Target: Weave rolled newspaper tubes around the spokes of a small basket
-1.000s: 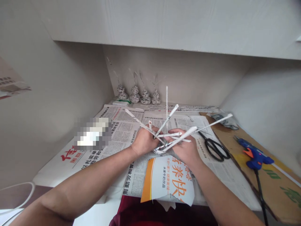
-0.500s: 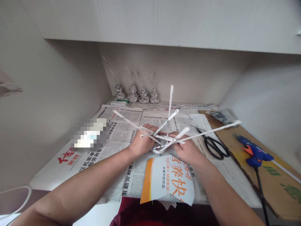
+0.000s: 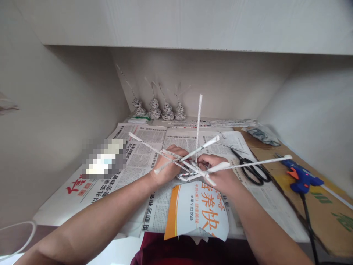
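Between my two hands is a small weaving of rolled newspaper tubes [image 3: 186, 176], its body partly hidden by my fingers. Several loose tube ends [image 3: 199, 121] stick out of it: one upright, others slanting left and right across my hands. My left hand [image 3: 168, 165] curls around the weaving's left side, fingers closed. On the right side, my right hand [image 3: 221, 179] has its fingers bent and pinching at the bases of the tubes. Below both hands lies a piece of printed drink packaging [image 3: 190, 217], white and orange.
Newspaper sheets [image 3: 110, 195] cover the tabletop. Several gourd-shaped paper weavings [image 3: 154, 110] stand at the back wall beside a bundle of paper tubes [image 3: 220, 123]. To the right are black scissors [image 3: 252, 176], a blue glue gun [image 3: 305, 180] on cardboard [image 3: 322, 221] and a plastic bag [image 3: 260, 137].
The tube ends have shifted around the weaving; the long right one now points lower and farther right. My right hand's fingers have risen and bent more. My left hand keeps its hold.
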Demonstrator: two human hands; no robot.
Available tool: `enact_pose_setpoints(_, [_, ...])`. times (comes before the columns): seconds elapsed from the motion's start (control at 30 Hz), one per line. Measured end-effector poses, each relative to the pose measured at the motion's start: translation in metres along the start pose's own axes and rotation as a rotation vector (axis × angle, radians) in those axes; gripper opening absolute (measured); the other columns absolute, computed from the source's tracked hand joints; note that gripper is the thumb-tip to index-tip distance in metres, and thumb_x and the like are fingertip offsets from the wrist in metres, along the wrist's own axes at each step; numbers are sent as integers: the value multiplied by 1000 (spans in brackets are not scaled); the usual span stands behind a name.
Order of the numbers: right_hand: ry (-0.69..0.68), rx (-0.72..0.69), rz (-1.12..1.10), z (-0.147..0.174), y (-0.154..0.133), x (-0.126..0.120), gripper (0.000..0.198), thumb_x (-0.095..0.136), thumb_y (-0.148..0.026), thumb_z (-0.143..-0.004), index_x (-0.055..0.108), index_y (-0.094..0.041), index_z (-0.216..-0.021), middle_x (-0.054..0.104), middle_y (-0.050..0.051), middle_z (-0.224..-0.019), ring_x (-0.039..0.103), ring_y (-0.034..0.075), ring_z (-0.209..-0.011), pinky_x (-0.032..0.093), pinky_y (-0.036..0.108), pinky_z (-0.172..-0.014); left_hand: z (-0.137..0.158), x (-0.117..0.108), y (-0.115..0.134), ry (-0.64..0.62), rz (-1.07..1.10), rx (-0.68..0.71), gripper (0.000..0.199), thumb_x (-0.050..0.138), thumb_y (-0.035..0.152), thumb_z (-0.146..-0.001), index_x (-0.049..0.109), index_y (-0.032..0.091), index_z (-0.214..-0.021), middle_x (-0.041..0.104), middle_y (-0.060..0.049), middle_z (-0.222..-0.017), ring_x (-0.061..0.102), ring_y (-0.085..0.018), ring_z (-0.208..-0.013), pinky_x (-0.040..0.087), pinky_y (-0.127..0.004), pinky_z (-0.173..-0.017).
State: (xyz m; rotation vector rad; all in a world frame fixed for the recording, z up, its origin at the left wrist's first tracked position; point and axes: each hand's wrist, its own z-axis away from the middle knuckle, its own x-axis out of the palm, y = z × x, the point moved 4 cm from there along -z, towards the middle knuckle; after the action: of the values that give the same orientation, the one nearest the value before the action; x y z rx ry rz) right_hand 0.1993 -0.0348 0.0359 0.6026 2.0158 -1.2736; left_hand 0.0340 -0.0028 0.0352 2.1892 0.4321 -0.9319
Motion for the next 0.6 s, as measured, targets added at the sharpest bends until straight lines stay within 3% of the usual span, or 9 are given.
enact_pose_setpoints(0.1, [-28,43,-120,-1,-1,-3,12,59,-26,-83,71,-22,-86,72,2,-84,65,17,-75,46,27,-67,1,-1,1,29,19,24,9,64,12,-80,72,18,-80,72,-2,-78,62,-19,-79,47,-32,-79])
enact_pose_setpoints(0.2, [-1,66,-180,-1,1,-2,17,59,-33,-85,71,-21,-86,72,2,-80,65,16,-70,47,26,-64,3,-2,2,48,31,51,9,64,14,-81,72,18,-82,72,-3,-78,61,-18,-77,47,-32,-77])
enact_pose_setpoints(0.43, [115,212,-185,0,13,12,12,61,-25,-79,68,-19,-72,69,0,-64,63,15,-57,44,24,-53,5,1,4,-46,-62,187,12,61,11,-80,70,17,-84,67,-4,-80,55,-18,-80,45,-30,-76])
enact_pose_setpoints(0.6, [146,163,-187,0,10,15,15,61,-28,-81,70,-19,-73,69,0,-65,63,14,-57,44,23,-53,6,0,5,0,-51,168,16,60,7,-77,68,17,-86,66,-3,-78,55,-18,-78,44,-28,-73])
